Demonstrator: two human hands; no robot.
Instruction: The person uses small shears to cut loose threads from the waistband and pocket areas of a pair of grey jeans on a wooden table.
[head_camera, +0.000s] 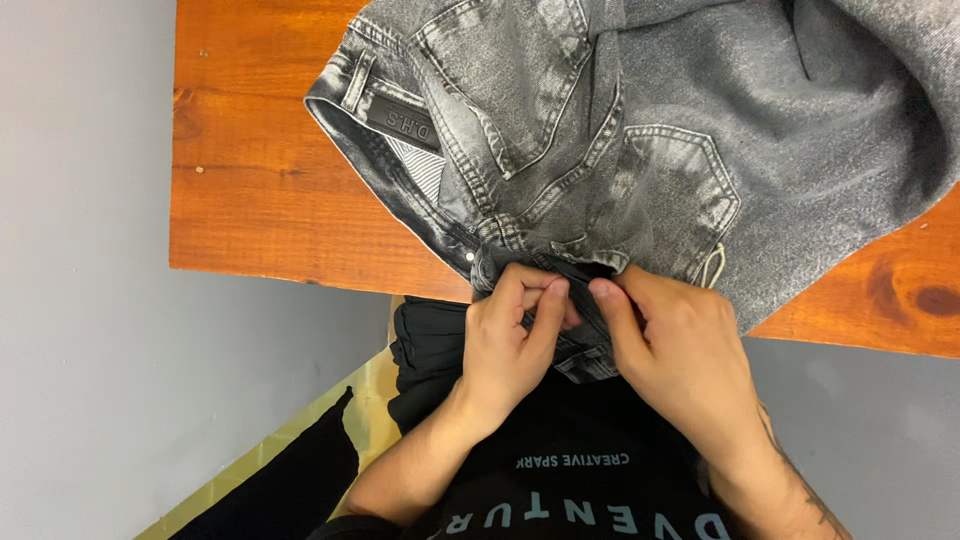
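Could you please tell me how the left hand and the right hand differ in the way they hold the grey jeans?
The left hand is curled tight, fingertips folded inward over the fabric; the right hand lies flatter, with its thumb pointing toward the left. The left forearm looks bare, while the right forearm shows dark markings near the wrist. Both hands grip the grey jeans at the near edge of the wooden table, close together.

Worktop (260, 170): orange-brown wood, glossy, darker grain streaks, dark knots near right edge. Near edge runs slightly aslant across view. Grey washed jeans (640, 130) lie directly on it, crumpled, covering middle and right part, waistband toward left, back pocket up; lower portion hangs over near edge. Left part bare wood.
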